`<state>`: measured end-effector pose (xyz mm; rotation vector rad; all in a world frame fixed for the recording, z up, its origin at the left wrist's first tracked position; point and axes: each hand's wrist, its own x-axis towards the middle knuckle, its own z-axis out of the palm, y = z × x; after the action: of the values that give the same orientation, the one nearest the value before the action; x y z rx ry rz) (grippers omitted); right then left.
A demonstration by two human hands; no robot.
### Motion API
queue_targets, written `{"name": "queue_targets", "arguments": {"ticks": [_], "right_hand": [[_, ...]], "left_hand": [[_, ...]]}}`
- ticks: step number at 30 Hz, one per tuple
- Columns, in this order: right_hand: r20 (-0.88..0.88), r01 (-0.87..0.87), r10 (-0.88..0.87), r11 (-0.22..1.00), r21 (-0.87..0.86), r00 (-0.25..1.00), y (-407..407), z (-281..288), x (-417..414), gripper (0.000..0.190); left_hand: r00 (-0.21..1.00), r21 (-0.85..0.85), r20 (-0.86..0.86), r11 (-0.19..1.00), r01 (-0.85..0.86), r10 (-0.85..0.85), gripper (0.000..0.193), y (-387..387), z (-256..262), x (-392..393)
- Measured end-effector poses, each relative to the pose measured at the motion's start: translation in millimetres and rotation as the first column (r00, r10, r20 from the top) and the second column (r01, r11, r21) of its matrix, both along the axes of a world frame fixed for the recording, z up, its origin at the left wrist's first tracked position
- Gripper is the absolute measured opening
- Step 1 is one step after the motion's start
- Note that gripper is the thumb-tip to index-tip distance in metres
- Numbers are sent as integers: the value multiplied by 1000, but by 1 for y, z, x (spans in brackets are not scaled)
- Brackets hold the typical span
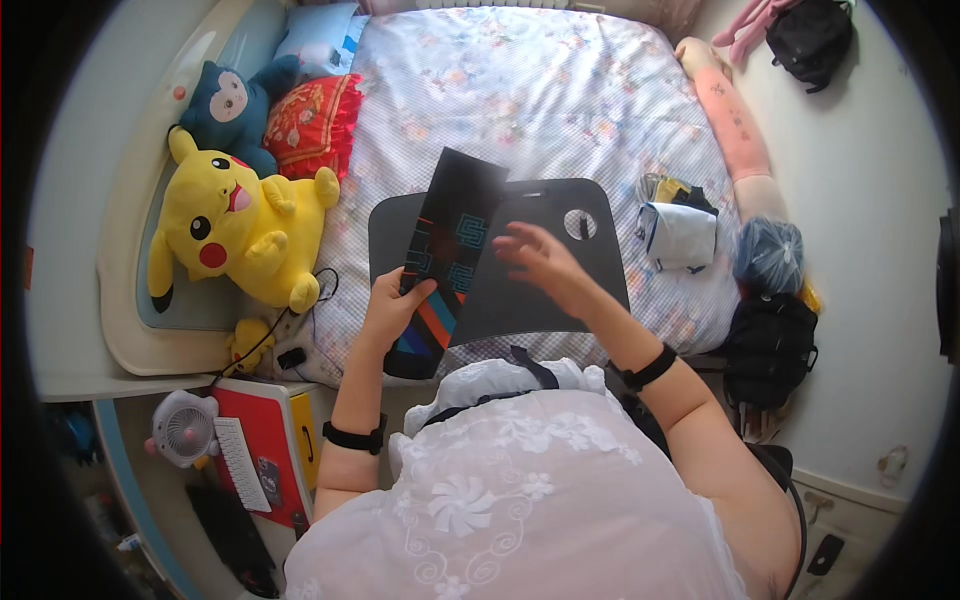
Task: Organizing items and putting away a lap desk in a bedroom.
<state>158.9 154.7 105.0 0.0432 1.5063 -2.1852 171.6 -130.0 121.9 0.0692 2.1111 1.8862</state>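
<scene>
My left hand (392, 309) grips the lower left edge of a long, flat black box (450, 259), its thumb on the front face. Teal line patterns and orange and blue stripes mark that face, and the box stands tilted with its far end up. To its right, my right hand (544, 270) is raised with fingers spread, apart from the box and holding nothing. Below both hands is a dark grey lap desk (547, 304) with a round hole near its far right corner. The box covers part of the desk's left side.
The desk rests on a bed with a floral sheet (480, 82). Plush toys, including a yellow one (240, 217), and a red cushion (311, 127) line the left side. Right of the desk lie a folded white item (679, 236), a blue plastic bag (770, 256) and a black backpack (771, 349).
</scene>
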Motion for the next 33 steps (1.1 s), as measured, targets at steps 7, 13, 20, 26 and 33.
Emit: {"name": "queue_targets", "arguments": {"ticks": [7,13,20,26,33], "right_hand": [[19,322,-327,914,-248,945,-26,36,-52,28],[-228,699,-758,652,-293,611,63,36,-102,19],[-727,587,683,560,585,72,-33,50,-36,61],[-657,191,748,635,748,87,-29,27,-28,76],[-785,245,521,853,461,-335,-117,15,41,46]], "left_hand": [[975,10,47,976,218,-218,20,20,22,-30],[967,-144,36,956,254,-252,22,36,18,-45],[980,-101,169,987,127,-109,24,41,24,-26],[858,246,498,928,-281,128,26,7,25,49],[808,260,538,865,-430,240,29,-8,24,179]]}}
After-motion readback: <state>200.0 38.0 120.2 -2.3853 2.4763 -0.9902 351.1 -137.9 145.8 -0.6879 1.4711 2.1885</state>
